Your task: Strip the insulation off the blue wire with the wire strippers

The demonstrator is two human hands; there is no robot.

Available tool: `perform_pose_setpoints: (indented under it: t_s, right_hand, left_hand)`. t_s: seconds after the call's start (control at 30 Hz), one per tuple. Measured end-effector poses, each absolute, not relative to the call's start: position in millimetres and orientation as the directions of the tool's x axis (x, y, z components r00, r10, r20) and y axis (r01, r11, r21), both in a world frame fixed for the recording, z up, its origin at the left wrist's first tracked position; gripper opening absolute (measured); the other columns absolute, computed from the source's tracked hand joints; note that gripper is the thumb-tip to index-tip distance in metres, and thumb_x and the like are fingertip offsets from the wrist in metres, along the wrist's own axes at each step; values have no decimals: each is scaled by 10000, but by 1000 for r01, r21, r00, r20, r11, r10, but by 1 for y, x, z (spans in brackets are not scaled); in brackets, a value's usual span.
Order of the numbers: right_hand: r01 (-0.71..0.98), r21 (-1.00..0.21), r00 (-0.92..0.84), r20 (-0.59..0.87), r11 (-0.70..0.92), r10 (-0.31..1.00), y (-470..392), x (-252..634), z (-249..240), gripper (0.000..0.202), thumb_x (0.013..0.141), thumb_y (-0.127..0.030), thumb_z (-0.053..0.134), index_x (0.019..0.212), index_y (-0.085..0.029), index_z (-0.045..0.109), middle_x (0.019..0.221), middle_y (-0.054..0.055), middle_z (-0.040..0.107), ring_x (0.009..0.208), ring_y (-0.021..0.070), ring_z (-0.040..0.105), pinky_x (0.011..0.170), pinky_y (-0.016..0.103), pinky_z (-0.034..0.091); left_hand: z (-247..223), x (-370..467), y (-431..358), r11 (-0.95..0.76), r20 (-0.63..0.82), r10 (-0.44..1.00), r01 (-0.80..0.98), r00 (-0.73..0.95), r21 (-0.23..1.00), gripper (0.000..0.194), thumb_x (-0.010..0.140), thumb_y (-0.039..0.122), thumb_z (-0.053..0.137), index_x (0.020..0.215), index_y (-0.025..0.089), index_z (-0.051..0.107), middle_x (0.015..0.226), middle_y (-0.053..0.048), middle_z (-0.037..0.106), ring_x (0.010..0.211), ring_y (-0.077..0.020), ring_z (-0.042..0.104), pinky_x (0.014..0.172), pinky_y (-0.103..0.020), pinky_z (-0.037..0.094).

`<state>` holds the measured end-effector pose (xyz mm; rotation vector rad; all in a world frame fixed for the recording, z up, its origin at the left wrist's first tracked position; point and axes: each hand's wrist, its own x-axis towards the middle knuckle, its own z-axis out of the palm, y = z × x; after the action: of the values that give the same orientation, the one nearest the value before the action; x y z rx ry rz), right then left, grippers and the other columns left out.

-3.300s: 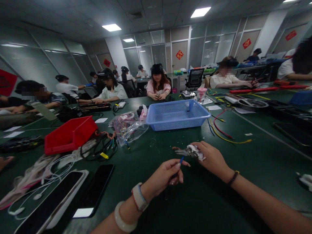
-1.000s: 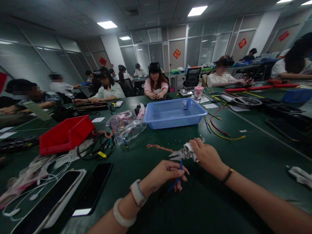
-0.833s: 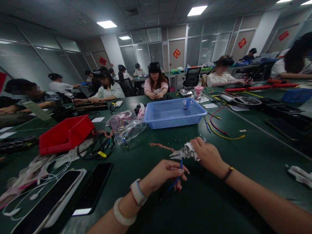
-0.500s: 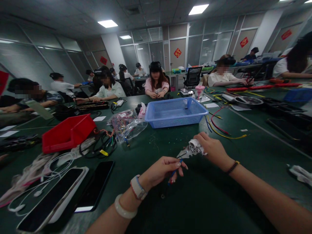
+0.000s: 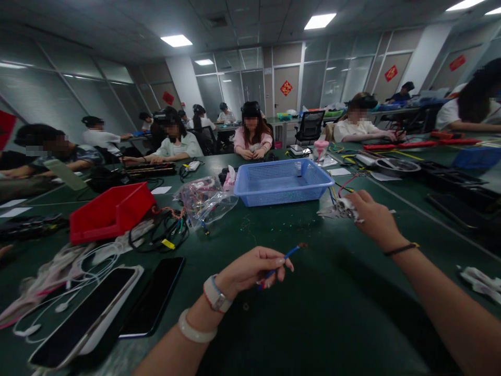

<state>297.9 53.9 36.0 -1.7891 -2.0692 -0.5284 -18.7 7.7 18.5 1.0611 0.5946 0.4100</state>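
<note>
My left hand [image 5: 254, 270] is closed in a pinch around a short blue wire [image 5: 291, 253]. The wire's tip, pointing up and right, is bare and copper-brown. A bit of red shows at its lower end, under my fingers. Farther right, above the table, my right hand [image 5: 373, 218] grips silvery wire strippers [image 5: 341, 209], with their pointed jaws turned left. My fingers and palm hide the handles. The strippers and the wire are apart.
A blue mesh basket [image 5: 282, 196] stands ahead, with wire scraps before it. To the left are a red bin [image 5: 96, 222], a clear bag of wires [image 5: 203, 201], two phones and white earphones [image 5: 90, 277]. Several people sit around the tables.
My right hand has carried the wire strippers up and right, away from the wire. My left hand has shifted slightly left, still holding the wire, whose bare copper end now shows.
</note>
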Motion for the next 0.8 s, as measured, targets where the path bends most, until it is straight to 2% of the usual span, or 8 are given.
perform_pose_setpoints:
  t_s: [0.1,0.27,0.37,0.47,0.53,0.6,0.7,0.8]
  right_hand:
    - [996,48,-91,509,78,856,56,305,42,283,839,-156,466,1118,-160,516,1089,107,573,653,157,549,496,269,310]
    - [992,111,-103,440,59,892,84,292,62,263,875,-168,413,1117,-155,514,1083,133,580,691,187,586,504,279,311]
    - [988,157,-66,396,3,916,120,291,83,306,875,-123,375,1155,-119,499,1107,174,568,788,218,618,566,280,358]
    - [985,173,-60,371,-5,927,156,296,96,306,898,-147,367,1166,-98,507,1111,192,570,865,245,627,616,286,400]
    - [985,174,-68,345,7,936,173,300,97,291,898,-123,370,1132,-91,540,1104,195,578,903,246,626,666,300,425]
    - [987,158,-72,326,21,943,184,305,96,272,896,-106,384,1089,-83,575,1105,207,582,940,255,620,720,333,441]
    - [995,92,-57,327,28,943,190,312,95,260,912,-111,396,1071,-56,594,1121,235,573,992,280,605,781,399,455]
    - [997,-20,-59,336,70,940,188,317,96,276,928,-238,486,1149,-98,573,1176,165,570,1024,240,589,837,419,479]
  left_hand:
    - [22,-18,10,325,-213,729,-56,650,944,264,843,317,639,1017,127,698,733,-12,638,458,-31,527,401,-132,327]
    - [25,-15,8,178,-223,764,134,605,975,332,850,343,608,1105,140,669,781,-29,661,485,-54,552,411,-150,322]
    - [19,-11,7,144,-303,805,327,511,934,319,850,338,584,1077,133,677,712,-6,641,478,-74,555,413,-160,336]
    - [8,-6,5,118,-358,838,506,411,855,321,876,353,533,995,103,696,508,27,551,426,-102,515,425,-186,368]
    - [2,-3,3,111,-360,869,575,340,810,308,881,331,511,966,100,696,502,20,544,428,-125,525,425,-205,371]
    - [-1,-3,1,58,-312,896,612,317,788,296,882,328,508,951,118,704,559,-3,584,458,-143,552,460,-227,386]
    - [1,-6,-4,-118,-134,939,662,317,740,267,838,316,590,1049,195,700,673,-18,647,569,-172,588,576,-263,412]
    - [5,-8,-8,-218,-28,947,707,319,673,304,802,353,649,1079,234,690,756,-36,662,683,-208,591,651,-298,415]
